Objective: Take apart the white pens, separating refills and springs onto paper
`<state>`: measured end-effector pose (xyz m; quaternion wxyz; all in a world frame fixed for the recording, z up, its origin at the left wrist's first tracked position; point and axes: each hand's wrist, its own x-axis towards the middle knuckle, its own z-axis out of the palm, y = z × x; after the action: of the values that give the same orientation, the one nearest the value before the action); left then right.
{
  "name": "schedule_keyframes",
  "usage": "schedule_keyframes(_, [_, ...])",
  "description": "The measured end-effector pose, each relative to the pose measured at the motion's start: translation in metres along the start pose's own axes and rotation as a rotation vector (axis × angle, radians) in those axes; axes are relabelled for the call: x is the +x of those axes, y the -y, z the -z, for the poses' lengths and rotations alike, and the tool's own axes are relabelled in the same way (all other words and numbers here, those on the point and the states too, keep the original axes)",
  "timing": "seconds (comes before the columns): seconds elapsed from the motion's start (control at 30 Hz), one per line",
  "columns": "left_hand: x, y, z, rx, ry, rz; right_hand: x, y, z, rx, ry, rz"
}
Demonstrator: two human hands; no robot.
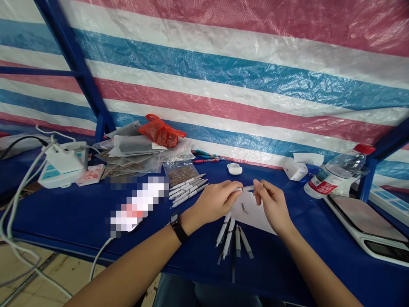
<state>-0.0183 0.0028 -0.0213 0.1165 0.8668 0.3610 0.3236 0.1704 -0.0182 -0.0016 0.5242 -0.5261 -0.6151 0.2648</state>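
Above a white sheet of paper, both my hands meet at a slim white-and-grey pen part. My left hand, with a black watch on its wrist, closes round one end. The fingertips of my right hand pinch the grey end. A small dark spiral piece, perhaps a spring, lies on the paper. Below the hands are white pen barrels and shorter grey grip pieces, with thin clear pieces near them. Several white pens lie in a row left of my left hand.
Bags of small brown parts and a red plastic bag are piled behind. A white earbud case sits ahead. At right stand a bottle and a scale. At left are a power strip and cables.
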Motion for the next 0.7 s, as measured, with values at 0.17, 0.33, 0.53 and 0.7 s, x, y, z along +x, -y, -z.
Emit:
schedule_keyframes(0.17, [0.0007,-0.0001,0.0008,0.010,-0.005,0.004,-0.0004,0.0029,-0.0002,0.055,-0.004,0.014])
schedule_keyframes(0.33, [0.0004,0.0006,0.0003,0.017,0.010,-0.002,0.0005,-0.0009,-0.0003,0.020,0.006,0.016])
schedule_keyframes(0.53, [-0.0002,-0.0001,0.0009,0.002,0.007,0.000,0.0005,-0.0004,0.0000,-0.003,-0.011,0.021])
schedule_keyframes(0.7, [-0.0001,0.0005,0.0010,-0.022,-0.003,0.017,0.0004,0.0019,-0.0002,0.004,0.017,0.035])
